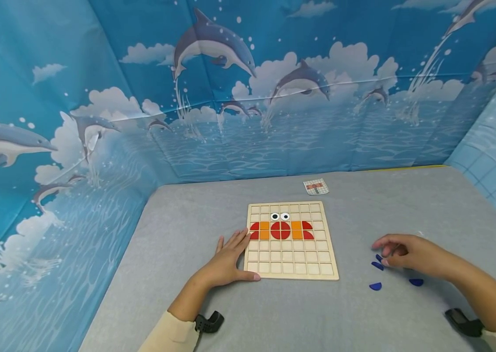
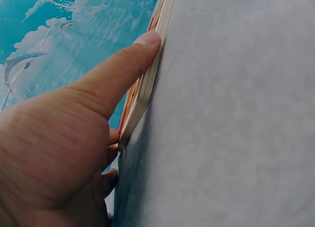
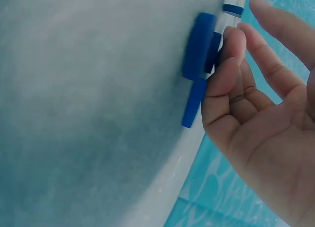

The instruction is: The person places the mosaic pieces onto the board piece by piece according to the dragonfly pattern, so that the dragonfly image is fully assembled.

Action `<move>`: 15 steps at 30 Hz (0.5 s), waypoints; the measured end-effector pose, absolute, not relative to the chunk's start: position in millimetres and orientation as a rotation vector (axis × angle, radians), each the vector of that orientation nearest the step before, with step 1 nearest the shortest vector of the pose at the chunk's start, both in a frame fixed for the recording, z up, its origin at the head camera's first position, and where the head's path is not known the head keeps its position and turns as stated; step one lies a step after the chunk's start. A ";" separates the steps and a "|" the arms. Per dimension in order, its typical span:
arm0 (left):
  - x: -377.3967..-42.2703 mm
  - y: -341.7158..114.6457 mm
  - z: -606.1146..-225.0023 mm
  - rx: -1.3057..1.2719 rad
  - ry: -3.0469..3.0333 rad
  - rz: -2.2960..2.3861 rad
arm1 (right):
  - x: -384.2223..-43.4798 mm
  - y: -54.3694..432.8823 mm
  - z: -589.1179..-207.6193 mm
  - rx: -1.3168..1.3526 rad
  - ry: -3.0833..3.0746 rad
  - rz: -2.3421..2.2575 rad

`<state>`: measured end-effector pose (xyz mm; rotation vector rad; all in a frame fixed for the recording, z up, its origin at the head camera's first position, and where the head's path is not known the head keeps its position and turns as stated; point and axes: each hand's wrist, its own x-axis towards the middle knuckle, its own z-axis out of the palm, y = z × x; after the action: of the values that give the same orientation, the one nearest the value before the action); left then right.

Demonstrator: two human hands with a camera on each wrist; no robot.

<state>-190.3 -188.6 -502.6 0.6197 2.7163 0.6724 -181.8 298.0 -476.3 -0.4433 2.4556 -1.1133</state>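
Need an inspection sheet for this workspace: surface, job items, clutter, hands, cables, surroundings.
Surface: grey tabletop.
Job items: gridded wooden board bearing red pieces, orange pieces and two eye pieces; four blue pieces right of it.
Clutter: small printed card beyond the board, if it counts.
Hands: left hand touches the board's left side; right hand at the blue pieces, pinch unclear.
Cables: nothing seen.
Surroundings: dolphin-print sheets.
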 end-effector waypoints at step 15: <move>-191.0 -188.8 -503.2 0.626 2.713 0.686 | -181.6 297.4 -483.1 -0.482 2.466 -1.089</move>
<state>-191.0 -188.8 -503.2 0.6262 2.7134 0.6865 -181.6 297.4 -483.1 -0.4821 2.4661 -1.0892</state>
